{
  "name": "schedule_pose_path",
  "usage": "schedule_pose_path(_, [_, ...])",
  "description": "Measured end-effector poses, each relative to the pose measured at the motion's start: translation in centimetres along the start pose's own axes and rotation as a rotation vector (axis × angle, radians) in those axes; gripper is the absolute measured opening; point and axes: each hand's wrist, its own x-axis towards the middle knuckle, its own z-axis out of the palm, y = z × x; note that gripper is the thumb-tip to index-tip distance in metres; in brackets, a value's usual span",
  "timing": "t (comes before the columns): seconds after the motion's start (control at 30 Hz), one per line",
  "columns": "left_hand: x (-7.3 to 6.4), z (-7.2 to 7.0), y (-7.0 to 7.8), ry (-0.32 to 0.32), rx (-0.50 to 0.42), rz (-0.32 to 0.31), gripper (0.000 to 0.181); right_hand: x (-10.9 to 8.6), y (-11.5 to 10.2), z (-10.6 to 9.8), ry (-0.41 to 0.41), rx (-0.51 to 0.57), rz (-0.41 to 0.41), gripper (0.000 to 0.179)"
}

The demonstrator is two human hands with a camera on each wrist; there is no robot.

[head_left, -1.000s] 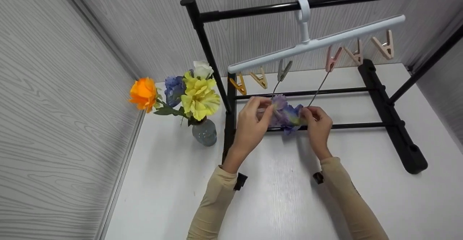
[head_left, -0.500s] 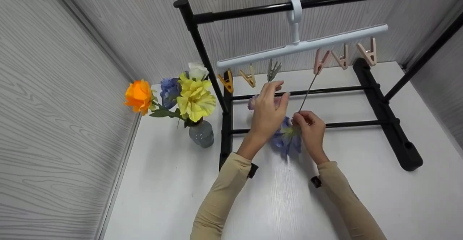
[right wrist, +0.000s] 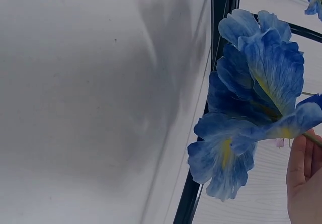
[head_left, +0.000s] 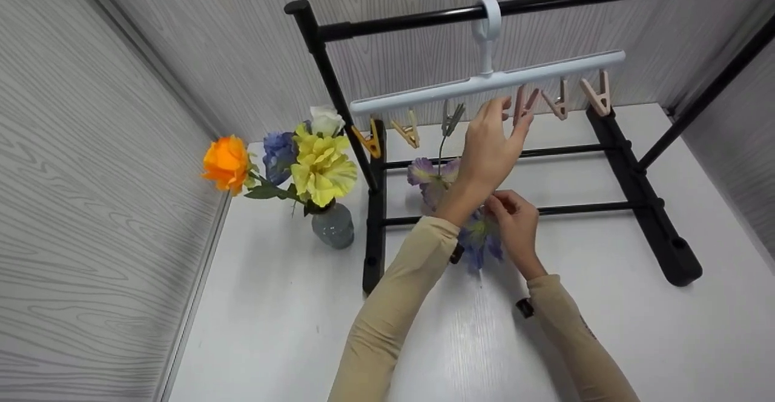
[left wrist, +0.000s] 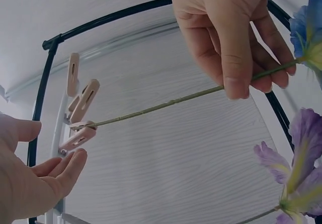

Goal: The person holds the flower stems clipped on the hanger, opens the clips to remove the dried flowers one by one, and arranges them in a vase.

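Observation:
The right hand point(head_left: 519, 219) pinches the green stem point(left wrist: 166, 104) of a blue artificial flower point(right wrist: 274, 65), close below its bloom. At its other end the stem sits in the mouth of a pink clothespin point(left wrist: 80, 137) on a white hanger point(head_left: 436, 92). The left hand point(head_left: 493, 148) is raised beside this clothespin; in the left wrist view its thumb and fingers are spread, with nothing between them. Left of the hands, a purple flower point(head_left: 431, 178) hangs by its stem from a grey clothespin point(head_left: 449, 122). The left forearm partly covers both blooms in the head view.
The hanger hooks over the top bar of a black rack point(head_left: 412, 25). Yellow clothespins point(head_left: 407, 132) and beige ones point(head_left: 596, 96) hang along it. A grey vase point(head_left: 333, 226) with orange, blue, yellow and white flowers stands left of the rack on the white table point(head_left: 272, 329).
The left hand has left the flowers and moved right and up to the pink clothespin. The right hand keeps its pinch on the stem. The blue bloom now hangs lower, apart from the purple one.

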Motion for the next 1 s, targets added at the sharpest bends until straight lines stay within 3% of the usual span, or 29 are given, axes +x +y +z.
schedule_pose_path(0.2, [1.3,1.1,0.4,0.025,0.139,-0.031,0.043,-0.2,-0.2,0.6,-0.006,-0.032,0.031,0.010])
schedule_pose_path(0.37, [1.7,1.7,0.4,0.060,0.257,-0.009,0.034,-0.4,-0.4,0.9,-0.005,-0.065,0.031,0.009])
schedule_pose_path(0.5, [1.8,2.2,0.3,0.090,0.408,0.026,0.034,-0.5,-0.5,1.1,-0.011,-0.064,0.029,0.009])
schedule_pose_path(0.7, [1.8,2.7,0.0,0.163,0.666,0.136,0.036,-0.6,-0.7,1.3,-0.009,-0.090,0.003,0.008])
schedule_pose_path(0.83, [2.0,2.9,-0.1,0.195,0.718,0.183,0.030,-0.8,-1.0,1.4,-0.002,-0.097,0.006,0.008])
schedule_pose_path(1.0, [2.2,3.0,-0.2,0.234,0.710,0.211,0.019,-0.9,-1.0,1.5,-0.006,-0.096,0.011,0.009])
